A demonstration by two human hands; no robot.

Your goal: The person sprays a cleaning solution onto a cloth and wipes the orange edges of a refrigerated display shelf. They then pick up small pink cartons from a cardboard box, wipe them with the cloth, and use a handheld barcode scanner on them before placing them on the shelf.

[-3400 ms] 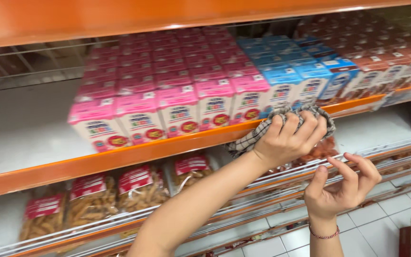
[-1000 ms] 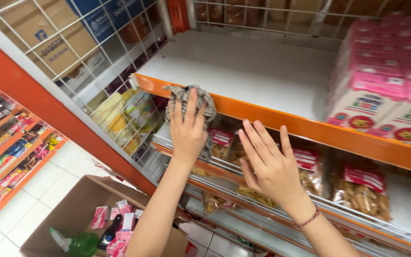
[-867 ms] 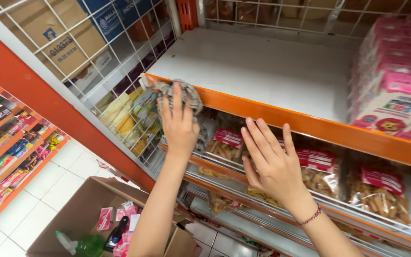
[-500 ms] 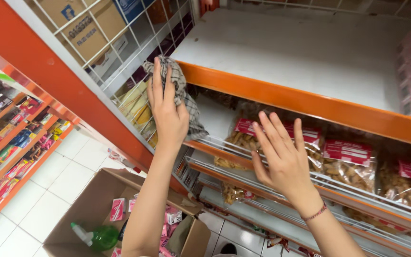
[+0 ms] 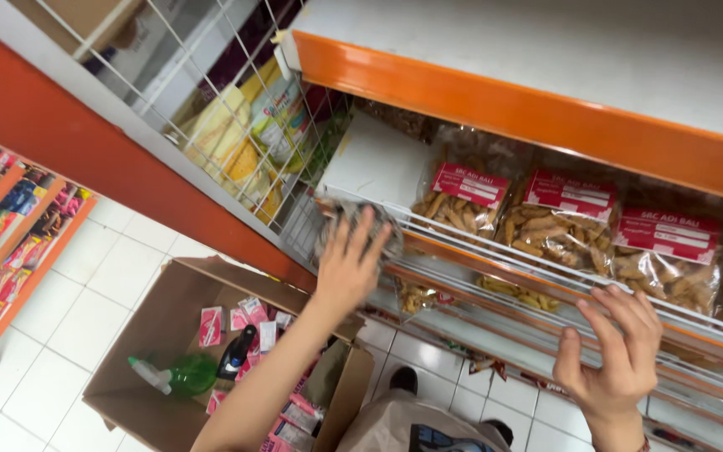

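I am pressing a crumpled grey checked cloth [image 5: 353, 230] against the white wire front rail [image 5: 495, 251] of the lower shelf with my left hand [image 5: 349, 268], fingers spread flat over it. My right hand [image 5: 612, 351] is hovering open, holding nothing, below clear bags of brown fried snacks [image 5: 562, 222].

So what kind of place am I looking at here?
Most likely a small grocery shop aisle. Orange-edged shelves hold rows of bagged snacks with red labels, and more stocked racks stand across the tiled floor. A cardboard box of packets sits below.
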